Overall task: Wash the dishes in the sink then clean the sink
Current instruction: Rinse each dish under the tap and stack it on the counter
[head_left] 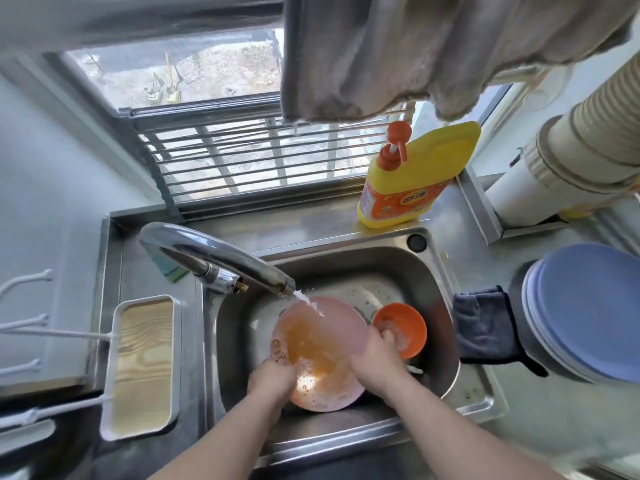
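far left, a white tray with a wood-grain base (142,365) sits on the steel tabletop (478,393) beside the sink (408,261). a green sponge (169,271) lies behind the chrome faucet (214,254), whose spout runs water onto a pink plate (332,323) held tilted inside the sink. the plate carries orange, bubbly suds over its lower half. the left hand (272,379) grasps the plate's near-left edge, fingers curled over the rim into the suds. the right hand (375,358) reaches to the plate's right edge and into an orange bowl (401,327) just beside it; whether its grip is clenched on something or released i cannot tell, as the fingers are hidden in foam. behind the sink stands a yellow detergent bottle (415,181) with an orange pump and orange label; the writing is too blurred to read. a dark blue cloth (485,327) hangs over the sink's right rim, and a stack of blue plates (588,306) rests at far right. a grey towel (415,53) hangs overhead.
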The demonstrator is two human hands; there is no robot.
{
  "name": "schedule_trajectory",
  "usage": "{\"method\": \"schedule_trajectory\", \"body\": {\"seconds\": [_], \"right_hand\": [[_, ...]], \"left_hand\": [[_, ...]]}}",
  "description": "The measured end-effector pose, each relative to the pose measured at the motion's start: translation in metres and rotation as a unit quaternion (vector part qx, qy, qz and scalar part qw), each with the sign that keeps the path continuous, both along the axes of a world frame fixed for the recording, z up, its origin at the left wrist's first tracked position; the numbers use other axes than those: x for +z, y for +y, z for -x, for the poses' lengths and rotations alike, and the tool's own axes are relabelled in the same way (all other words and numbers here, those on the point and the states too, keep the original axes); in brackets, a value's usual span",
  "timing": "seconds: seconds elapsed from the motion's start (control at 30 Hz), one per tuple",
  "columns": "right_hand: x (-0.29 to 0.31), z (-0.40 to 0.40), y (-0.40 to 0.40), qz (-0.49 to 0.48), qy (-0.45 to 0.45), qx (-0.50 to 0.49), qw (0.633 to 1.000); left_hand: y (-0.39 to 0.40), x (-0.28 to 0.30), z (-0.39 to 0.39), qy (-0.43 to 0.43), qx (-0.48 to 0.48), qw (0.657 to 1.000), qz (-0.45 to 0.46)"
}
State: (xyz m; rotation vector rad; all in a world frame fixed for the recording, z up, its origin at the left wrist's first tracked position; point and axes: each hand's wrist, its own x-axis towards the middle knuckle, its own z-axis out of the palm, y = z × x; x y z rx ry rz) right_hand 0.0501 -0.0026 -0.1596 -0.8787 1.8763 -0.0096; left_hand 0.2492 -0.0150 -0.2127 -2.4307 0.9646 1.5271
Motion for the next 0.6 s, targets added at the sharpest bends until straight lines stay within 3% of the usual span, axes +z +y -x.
{"method": "schedule_trajectory", "body": {"seconds": [0.27,0.43,0.6], "right_hand": [[0.018,0.000,0.002,0.042,0.006,-0.013,0.999],[0.044,-0.001,0.003,0.081,-0.041,-0.013,0.996],[0.084,0.015,-0.001,0.147,-0.051,-0.134,0.979]], "left_hand": [[-0.009,-0.009,0.003,0.138,0.213,0.967,-0.016],[-0.007,0.031,0.017,0.045,0.120,0.990,0.063],[-0.010,0.051,0.011,0.098,0.062,0.993,0.006]]}}
